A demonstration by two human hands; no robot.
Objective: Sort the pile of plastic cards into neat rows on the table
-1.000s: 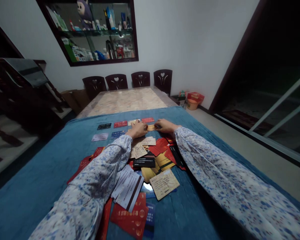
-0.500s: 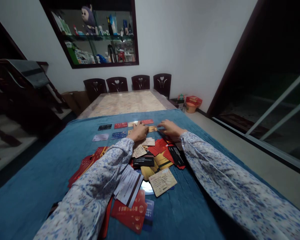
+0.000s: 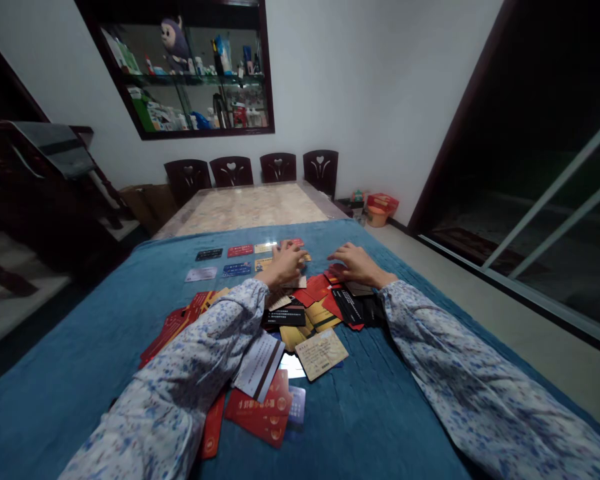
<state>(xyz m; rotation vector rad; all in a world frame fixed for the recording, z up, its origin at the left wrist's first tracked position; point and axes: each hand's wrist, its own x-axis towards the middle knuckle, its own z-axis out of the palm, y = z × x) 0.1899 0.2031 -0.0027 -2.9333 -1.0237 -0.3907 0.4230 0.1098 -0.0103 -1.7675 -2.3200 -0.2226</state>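
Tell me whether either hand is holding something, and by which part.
Nothing shows in the right hand, loosely curved near the red cards. Whether the left hand holds anything cannot be told: it hides what lies beneath.

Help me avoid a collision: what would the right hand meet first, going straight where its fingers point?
Likely the flat yellow plastic-looking card partly hidden by the left hand; the height of the right hand is unclear.

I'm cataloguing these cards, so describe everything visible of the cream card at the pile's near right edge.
The cream card is rectangular, apparently plastic, with rounded corners. Lines of dark print, too small to read, cross it, and a dark block sits near its lower edge. It lies askew, print up, overlapping a gold card. The left hand and right hand do not touch it.
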